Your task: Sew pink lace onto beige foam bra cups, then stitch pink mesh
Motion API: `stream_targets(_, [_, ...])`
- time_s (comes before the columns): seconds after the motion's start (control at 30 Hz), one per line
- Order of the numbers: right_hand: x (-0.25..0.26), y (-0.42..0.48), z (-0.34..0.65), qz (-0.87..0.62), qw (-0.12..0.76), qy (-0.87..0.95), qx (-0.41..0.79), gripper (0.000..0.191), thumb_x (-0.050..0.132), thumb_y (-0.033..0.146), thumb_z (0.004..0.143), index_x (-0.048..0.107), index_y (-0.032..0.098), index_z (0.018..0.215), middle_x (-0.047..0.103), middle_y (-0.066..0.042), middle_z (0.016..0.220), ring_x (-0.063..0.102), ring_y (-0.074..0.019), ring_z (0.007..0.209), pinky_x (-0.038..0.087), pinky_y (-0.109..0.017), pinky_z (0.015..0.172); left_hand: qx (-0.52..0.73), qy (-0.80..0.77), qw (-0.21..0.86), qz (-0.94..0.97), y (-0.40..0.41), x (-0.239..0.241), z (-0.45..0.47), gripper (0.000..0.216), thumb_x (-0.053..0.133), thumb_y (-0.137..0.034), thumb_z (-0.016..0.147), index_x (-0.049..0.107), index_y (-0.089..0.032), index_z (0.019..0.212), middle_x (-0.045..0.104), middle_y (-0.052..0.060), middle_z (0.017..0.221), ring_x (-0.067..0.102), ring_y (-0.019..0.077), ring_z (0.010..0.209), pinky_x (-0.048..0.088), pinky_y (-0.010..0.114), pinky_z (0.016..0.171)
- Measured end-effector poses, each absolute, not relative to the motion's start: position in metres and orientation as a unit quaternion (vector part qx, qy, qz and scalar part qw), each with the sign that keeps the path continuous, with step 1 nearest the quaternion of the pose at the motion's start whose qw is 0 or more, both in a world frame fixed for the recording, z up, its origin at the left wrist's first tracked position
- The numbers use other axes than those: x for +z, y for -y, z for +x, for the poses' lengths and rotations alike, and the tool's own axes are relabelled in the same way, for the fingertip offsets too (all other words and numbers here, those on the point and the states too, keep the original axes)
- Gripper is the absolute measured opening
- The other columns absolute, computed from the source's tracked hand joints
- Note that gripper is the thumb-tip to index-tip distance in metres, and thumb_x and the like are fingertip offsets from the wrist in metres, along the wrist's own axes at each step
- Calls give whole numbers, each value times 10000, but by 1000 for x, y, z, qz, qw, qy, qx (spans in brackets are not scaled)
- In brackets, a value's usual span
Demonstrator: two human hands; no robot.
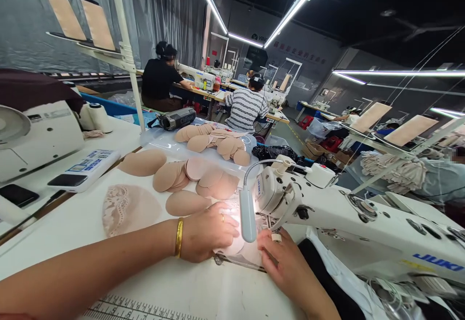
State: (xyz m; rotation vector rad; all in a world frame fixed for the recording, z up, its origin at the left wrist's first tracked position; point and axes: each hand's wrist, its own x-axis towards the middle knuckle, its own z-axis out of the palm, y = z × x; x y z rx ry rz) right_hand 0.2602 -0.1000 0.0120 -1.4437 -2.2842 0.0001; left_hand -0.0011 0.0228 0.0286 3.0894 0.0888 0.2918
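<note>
My left hand (pixel 209 230), with a gold bangle and a ring, lies knuckles up on a pale beige bra cup piece (pixel 236 247) under the needle of a white sewing machine (pixel 327 213). Its fingers curl down onto the fabric. My right hand (pixel 281 259) presses the same piece from the near side, fingers bent, a taped fingertip close to the presser foot. A grey gooseneck lamp (pixel 248 213) shines brightly on the piece, so its edges are washed out.
Several beige cups (pixel 189 184) and one lace-covered cup (pixel 125 208) lie on the white table beyond my left hand. A clear tray (pixel 160 141) holds more cups. A control panel (pixel 85 167) and phone (pixel 16 195) sit left. Two other people sew at far tables.
</note>
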Motion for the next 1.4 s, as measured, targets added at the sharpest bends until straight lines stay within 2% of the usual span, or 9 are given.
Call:
stream_targets(0.07, [18, 101, 267, -541, 200, 816, 33, 211, 491, 87, 940, 591, 255, 859, 662, -39, 898, 619, -250, 919, 567, -398, 809, 87, -25, 38, 995, -20, 32, 3, 266, 723, -67, 621, 504, -198, 699, 689, 8, 855, 590, 237, 831, 359, 477, 970])
stream_targets(0.13, [22, 103, 271, -547, 199, 810, 64, 213, 509, 95, 934, 604, 259, 838, 679, -36, 912, 640, -251, 946, 584, -417, 847, 92, -24, 51, 994, -20, 34, 5, 249, 724, -77, 643, 543, -205, 758, 702, 8, 884, 601, 238, 823, 366, 468, 938])
stream_targets(0.33, [23, 99, 260, -509, 308, 799, 91, 247, 510, 239, 1041, 732, 312, 1121, 755, -31, 1071, 703, -233, 1025, 585, -383, 929, 131, -15, 60, 989, -23, 27, 4, 239, 725, -79, 700, 609, -225, 850, 705, 1, 981, 603, 220, 829, 353, 442, 946])
stream_targets(0.47, [9, 91, 246, -518, 252, 817, 14, 320, 536, 182, 1020, 727, 345, 1218, 776, -23, 1136, 702, -242, 998, 581, -385, 883, 137, -18, 77, 987, -28, 23, 5, 286, 723, -27, 671, 599, -233, 826, 709, -9, 971, 616, 228, 883, 362, 409, 931])
stream_targets(0.67, [-7, 87, 248, -544, 207, 813, 0, 401, 545, 171, 1004, 654, 316, 1362, 710, -56, 1341, 644, -301, 1178, 520, -496, 1010, 133, -38, 87, 987, -37, 23, 6, 375, 751, -16, 628, 629, -243, 901, 743, -1, 1087, 625, 252, 966, 363, 403, 951])
stream_targets(0.83, [-11, 86, 251, -556, 202, 806, -2, 394, 501, 219, 1045, 632, 289, 1409, 664, -77, 1424, 626, -315, 1242, 509, -536, 1030, 149, -45, 93, 983, -43, 21, 6, 351, 739, -17, 604, 610, -241, 842, 750, -36, 979, 621, 239, 922, 342, 405, 960])
stream_targets(1.07, [-11, 84, 252, -558, 195, 806, -38, 399, 507, 244, 1048, 638, 268, 1424, 668, -84, 1423, 625, -315, 1279, 521, -533, 1060, 159, -62, 92, 981, -43, 18, 9, 362, 716, 10, 620, 629, -247, 859, 763, -39, 983, 626, 243, 942, 294, 436, 985])
stream_targets(1.27, [-7, 87, 253, -555, 213, 803, -31, 365, 495, 239, 1045, 669, 292, 1361, 681, -68, 1401, 634, -318, 1246, 553, -525, 1019, 144, -74, 76, 984, -39, 21, 11, 315, 710, 13, 615, 621, -222, 805, 766, -19, 968, 629, 247, 945, 319, 411, 942])
stream_targets(1.4, [-8, 90, 255, -553, 263, 790, -18, 295, 467, 226, 1055, 661, 276, 1271, 747, -68, 1212, 663, -304, 1140, 580, -504, 962, 156, -80, 79, 981, -40, 16, 10, 330, 717, -3, 625, 644, -236, 847, 766, -21, 960, 623, 239, 949, 317, 404, 950])
